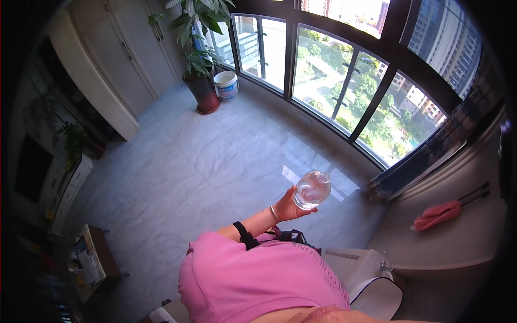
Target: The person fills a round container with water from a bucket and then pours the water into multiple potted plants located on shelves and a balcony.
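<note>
My left hand [293,205] is closed around a rounded clear glass bottle [314,189] with a short, narrow neck. It is held up in front of my chest, over the tiled floor, its mouth pointing away from me. Clear liquid seems to be inside, though reflections make its level hard to read. Some of my fingers are hidden behind the glass. A thin bracelet [275,213] circles that wrist, and a black strap [245,236] wraps the forearm. My right hand does not show.
A potted plant [202,92] and a white bucket [226,85] stand by the large windows [334,81]. On the right are a dark curtain [420,153] and a hanging pink cloth [439,215]. A small table [98,248] with papers stands at lower left; a white seat [377,299] is near me.
</note>
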Motion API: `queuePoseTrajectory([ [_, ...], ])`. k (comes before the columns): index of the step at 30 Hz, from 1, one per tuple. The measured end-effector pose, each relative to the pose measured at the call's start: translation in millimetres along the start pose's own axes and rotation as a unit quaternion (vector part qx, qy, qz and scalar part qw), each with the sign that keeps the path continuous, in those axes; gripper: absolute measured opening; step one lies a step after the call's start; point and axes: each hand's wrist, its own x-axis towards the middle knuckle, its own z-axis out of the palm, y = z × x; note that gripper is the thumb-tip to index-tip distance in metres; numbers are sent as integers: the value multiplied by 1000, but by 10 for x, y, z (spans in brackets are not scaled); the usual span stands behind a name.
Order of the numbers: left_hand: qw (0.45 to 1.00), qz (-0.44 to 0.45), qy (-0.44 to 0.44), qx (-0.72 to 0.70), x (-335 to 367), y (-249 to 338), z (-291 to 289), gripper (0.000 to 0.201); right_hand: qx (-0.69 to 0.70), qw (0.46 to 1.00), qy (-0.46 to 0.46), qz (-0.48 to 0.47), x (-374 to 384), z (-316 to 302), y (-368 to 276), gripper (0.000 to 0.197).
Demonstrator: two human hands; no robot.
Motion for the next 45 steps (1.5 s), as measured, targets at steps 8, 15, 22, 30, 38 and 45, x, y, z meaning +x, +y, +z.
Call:
queuePoseTrajectory([
  [8, 1000, 4, -5, -9, -39, -91, 13, 90, 21, 999, -12, -26, 40, 105, -267, 34],
  [15, 999, 7, -30, -34, -222, -193, 185, 82, 41, 997, -24, -54, 105, 156, -423, 34],
  [22, 999, 40, -18, -27, -639, -167, 197, 83, 46, 995, -34, -81, 150, 217, -631, 34],
  [30, 992, 107, -45, -43, -984, 149, 320, 83, 33, 995, -29, -95, -16, 215, -812, 34],
  [38, 981, 184, -50, 27, -1808, 861, 367, 85, -1, 995, -6, -96, -284, 138, -1026, 35],
  [45, 952, 252, 89, 150, -3154, 1659, 112, 90, -45, 995, 7, -87, -568, 23, -1293, 35],
])
